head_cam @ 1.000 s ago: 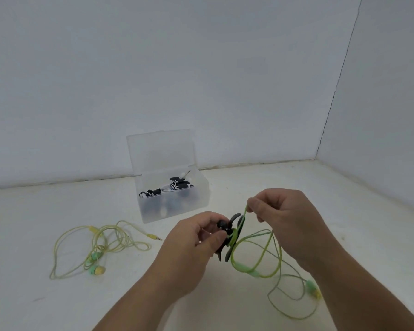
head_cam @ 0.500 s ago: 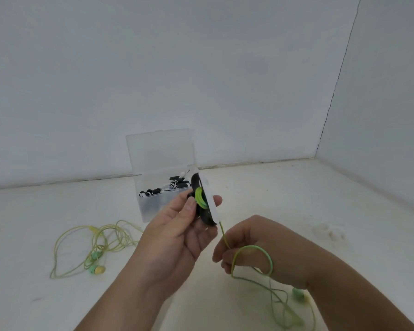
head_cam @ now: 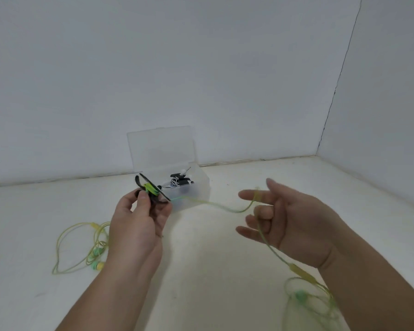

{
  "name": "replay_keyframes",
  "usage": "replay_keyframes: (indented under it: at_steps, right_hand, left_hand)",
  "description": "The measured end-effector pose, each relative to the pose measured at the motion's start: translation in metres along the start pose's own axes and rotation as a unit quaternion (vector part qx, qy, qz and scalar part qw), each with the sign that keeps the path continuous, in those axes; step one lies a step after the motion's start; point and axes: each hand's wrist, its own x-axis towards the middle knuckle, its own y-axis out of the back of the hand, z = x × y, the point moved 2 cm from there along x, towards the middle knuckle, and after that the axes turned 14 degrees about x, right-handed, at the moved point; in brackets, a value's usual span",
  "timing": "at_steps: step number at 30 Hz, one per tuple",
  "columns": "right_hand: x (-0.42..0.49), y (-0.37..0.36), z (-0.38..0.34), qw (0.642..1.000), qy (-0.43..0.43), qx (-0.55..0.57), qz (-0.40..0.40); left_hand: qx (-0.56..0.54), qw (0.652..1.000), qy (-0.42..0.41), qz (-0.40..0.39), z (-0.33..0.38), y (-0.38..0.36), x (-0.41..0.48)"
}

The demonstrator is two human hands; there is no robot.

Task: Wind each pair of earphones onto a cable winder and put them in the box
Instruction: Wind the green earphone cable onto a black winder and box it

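Well, my left hand (head_cam: pixel 139 225) gripped the black plastic cable winder (head_cam: pixel 153 192), thumb pressed on its front and fingers curled behind, holding it up just in front of the clear plastic box (head_cam: pixel 202 187). A few turns of the thin yellow-green earphone cable (head_cam: pixel 225 207) sat round the winder's core. From there the cable ran out to the right, sagged a little, and passed over the forefinger of my right hand (head_cam: pixel 287 220), which was wide, thumb and fingers loosely spread, pinching nothing. Below that hand the cable dropped past its yellow inline remote (head_cam: pixel 299 271) to the blurred green earbuds (head_cam: pixel 301 296) near my right wrist. The box stood on the white bench (head_cam: pixel 213 271) with its hinged lid (head_cam: pixel 160 149) up and a black-and-white wound set (head_cam: pixel 181 181) inside. A second, loose yellow-green pair of earphones (head_cam: pixel 91 247) lay tangled on the bench, left of my left arm
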Motion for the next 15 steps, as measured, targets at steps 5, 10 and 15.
replay_keyframes:
  at_steps: [5,10,15]
  right_hand:
    - [-0.001,0.009,-0.010,0.998,0.021,0.021,-0.061]
    - [0.006,0.010,-0.001,0.958,0.145,-0.246,0.022]
    - [0.008,-0.003,0.024,0.885,0.236,-0.398,-0.050]
  left_hand:
    - [0.054,0.997,-0.024,0.050,-0.005,0.006,0.005]
    - [0.060,0.997,-0.021,-0.049,-0.002,-0.006,-0.003]
    - [0.059,0.962,0.024,-0.264,-0.001,-0.021,-0.031]
